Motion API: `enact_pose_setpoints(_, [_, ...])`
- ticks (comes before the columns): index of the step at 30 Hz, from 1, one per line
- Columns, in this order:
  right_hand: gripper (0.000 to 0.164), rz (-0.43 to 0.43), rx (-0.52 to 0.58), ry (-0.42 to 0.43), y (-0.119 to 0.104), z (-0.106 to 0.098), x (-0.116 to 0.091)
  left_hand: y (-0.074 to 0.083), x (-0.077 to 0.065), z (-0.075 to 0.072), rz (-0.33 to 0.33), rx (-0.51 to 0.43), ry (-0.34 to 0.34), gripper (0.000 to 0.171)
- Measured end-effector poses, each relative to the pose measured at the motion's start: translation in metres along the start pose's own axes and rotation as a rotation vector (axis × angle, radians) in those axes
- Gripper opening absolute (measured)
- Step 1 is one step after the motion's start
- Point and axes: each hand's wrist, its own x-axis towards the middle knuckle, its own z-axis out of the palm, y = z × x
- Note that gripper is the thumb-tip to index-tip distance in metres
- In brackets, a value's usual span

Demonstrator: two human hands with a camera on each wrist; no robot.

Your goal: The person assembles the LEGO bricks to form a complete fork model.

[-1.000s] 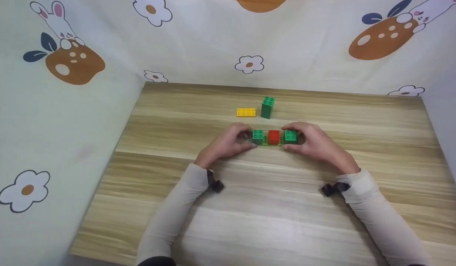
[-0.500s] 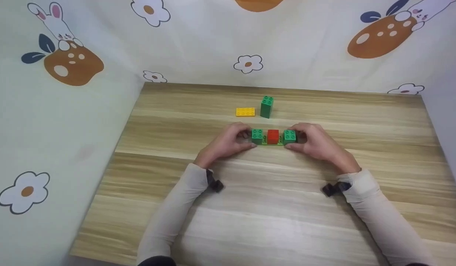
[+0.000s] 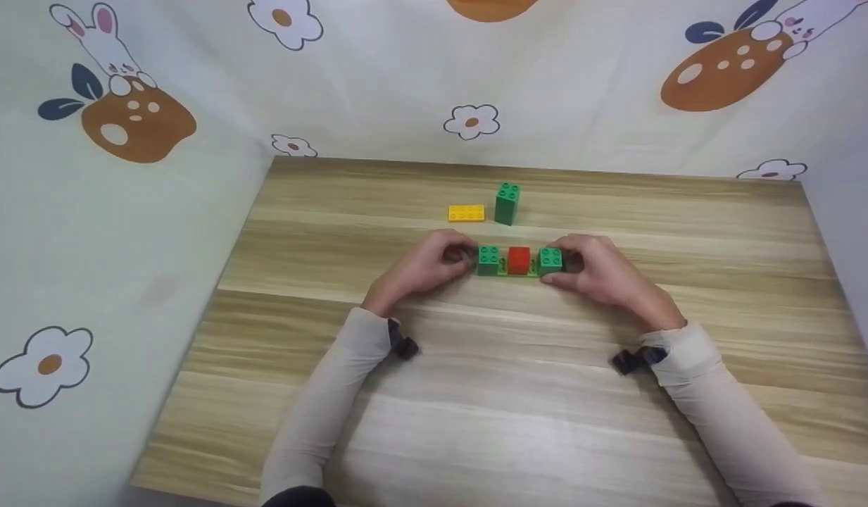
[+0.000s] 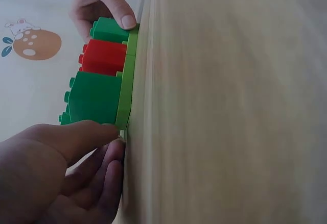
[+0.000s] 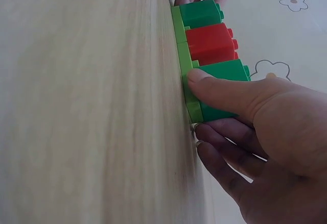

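Note:
A row of toy building blocks lies on the table: a left green brick [image 3: 488,260], a red brick [image 3: 519,260] and a right green brick [image 3: 550,261] are mounted apart on a lime-green base [image 4: 127,89]. This base shows a seam partway along. My right hand [image 3: 599,267] grips the row's right end, its thumb on the near side where base and brick meet [image 5: 217,94]. At the other end, my left hand [image 3: 434,264] has its thumb and bent fingers just beside the base, with no block between them. Whether the thumb tip still touches the base is unclear.
Behind the row, a flat yellow plate [image 3: 466,213] lies left of a tall green block stack [image 3: 507,204]. The wooden table [image 3: 504,394] meets patterned cloth walls [image 3: 377,84] at the back and sides.
My right thumb and fingers have closed around the right end of the row. Afterwards my left hand has drawn slightly left, its thumb coming off the left green brick's near side. The blocks keep their arrangement.

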Motion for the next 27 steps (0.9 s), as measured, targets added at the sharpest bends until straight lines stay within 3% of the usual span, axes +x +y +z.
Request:
enact_pose_setpoints(5, [0.036, -0.01, -0.026, 0.022, 0.0, 0.0, 0.0, 0.002, 0.007, -0.009, -0.021, 0.014, 0.119, 0.027])
enact_pose_setpoints(10, [0.035, -0.013, -0.03, 0.018, 0.0, 0.001, 0.0, 0.002, 0.013, -0.018, -0.107, 0.075, 0.206, 0.032])
enact_pose_setpoints(19, [0.036, -0.023, -0.027, 0.026, 0.0, 0.0, 0.0, 0.0, 0.026, -0.025, -0.201, 0.123, 0.266, 0.042])
enact_pose_setpoints(27, [0.037, -0.01, -0.023, 0.023, 0.0, 0.001, -0.002, -0.006, 0.031, -0.014, -0.231, 0.117, 0.262, 0.053])
